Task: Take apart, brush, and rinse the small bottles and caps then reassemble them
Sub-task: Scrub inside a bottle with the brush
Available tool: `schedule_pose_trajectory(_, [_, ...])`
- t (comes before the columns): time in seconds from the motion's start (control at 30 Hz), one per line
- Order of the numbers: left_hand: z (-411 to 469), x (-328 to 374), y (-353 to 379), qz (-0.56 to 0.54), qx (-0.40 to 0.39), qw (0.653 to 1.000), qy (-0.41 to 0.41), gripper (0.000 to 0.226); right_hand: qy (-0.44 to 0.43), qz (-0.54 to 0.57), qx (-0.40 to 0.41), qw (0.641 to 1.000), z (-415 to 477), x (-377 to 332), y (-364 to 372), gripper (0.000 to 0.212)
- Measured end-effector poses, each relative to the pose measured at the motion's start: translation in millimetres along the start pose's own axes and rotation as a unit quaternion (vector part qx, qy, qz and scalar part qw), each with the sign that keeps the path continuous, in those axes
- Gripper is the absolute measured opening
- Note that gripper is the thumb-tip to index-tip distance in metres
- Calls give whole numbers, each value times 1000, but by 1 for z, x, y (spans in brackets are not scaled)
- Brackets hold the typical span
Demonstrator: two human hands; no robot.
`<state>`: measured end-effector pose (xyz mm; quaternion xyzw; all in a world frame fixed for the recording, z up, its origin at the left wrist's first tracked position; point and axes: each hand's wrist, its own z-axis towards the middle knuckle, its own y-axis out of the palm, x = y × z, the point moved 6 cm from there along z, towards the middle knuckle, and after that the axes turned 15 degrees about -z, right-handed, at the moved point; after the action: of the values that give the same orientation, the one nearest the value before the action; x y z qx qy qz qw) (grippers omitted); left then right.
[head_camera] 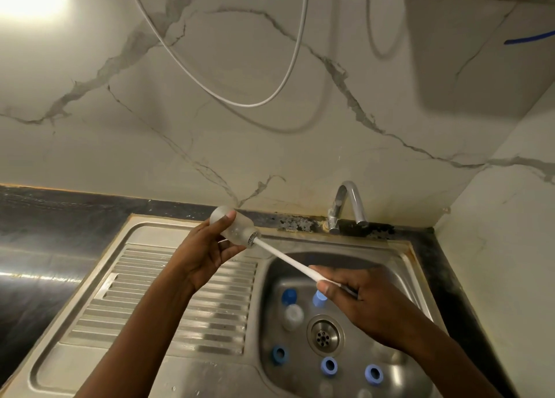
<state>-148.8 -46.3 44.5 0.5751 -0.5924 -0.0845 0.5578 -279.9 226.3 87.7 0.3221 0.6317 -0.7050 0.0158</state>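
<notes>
**Insp. A:** Status, L to R pls.

**Insp. B:** Far left: dark tabletop, then ribbed steel drainboard. Above it, left hand holds a small frosted bottle in the air. Fingers wrapped round the body, thumb on the side near the base. Bottle is tilted, mouth toward the basin, cap off.

**Insp. A:** Tool?

**Insp. B:** Thin white brush, bristle end at the bottle mouth, partly inside. Right hand is clenched on the far end of the stem, thumb and forefinger pinching it, over the basin.

**Insp. A:** Rest of the lot?

**Insp. B:** Down in the basin: second bottle lying over, blue caps scattered round the drain. Tap at the back, no water seen running.

**Insp. A:** Step?

**Insp. B:** Judged: brushing stage. Rinse + reassembly outstanding.

**Insp. A:** Handling notes?

**Insp. B:** Bottle looks light, prob. plastic, rigid enough. Likely wet, so slippery. Best taken round the mid-body, not the neck, so the mouth is left free. Stem looks slim and may flex; a grip nearer the bristles would give more control. Caps are small and light, awkward to lift off wet steel, and could slide toward the drain. Take them by the rim.
</notes>
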Motion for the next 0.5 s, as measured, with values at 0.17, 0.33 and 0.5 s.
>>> schedule_pose_trajectory(0.17, [-2, -5, 2, -6, 2, 1000, -6, 62, 11, 19, -2, 1000, 1, -6, 6, 39])
schedule_pose_trajectory(0.33, [-4, -17, 12, 30, 8, 999, 18, 64, 7, 17, 28, 999, 4, -18, 11, 44])
schedule_pose_trajectory(0.5, [-3, -13, 19, 22, 15, 998, 51, 63, 36, -19, 65, 997, 6, -24, 13, 55])
